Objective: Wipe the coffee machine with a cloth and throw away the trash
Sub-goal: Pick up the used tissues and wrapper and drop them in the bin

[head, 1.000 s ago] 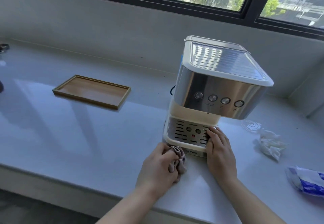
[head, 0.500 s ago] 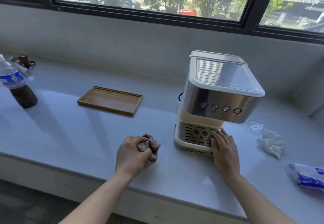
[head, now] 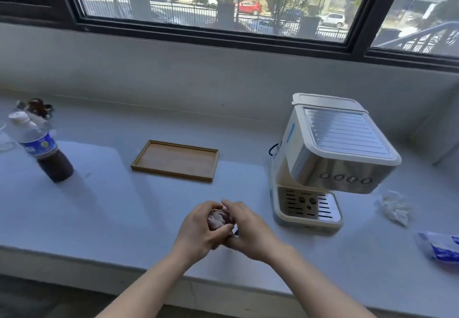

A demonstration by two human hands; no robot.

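While the left hand (head: 196, 228) and right hand (head: 250, 230) grip a crumpled pinkish cloth (head: 217, 218), the cream-and-steel coffee machine (head: 332, 158) stands apart; crumpled white paper trash (head: 395, 208) lies undiscarded.

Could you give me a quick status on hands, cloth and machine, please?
Left hand and right hand grip the bunched cloth. Coffee machine untouched, to their right. Crumpled tissue beyond.
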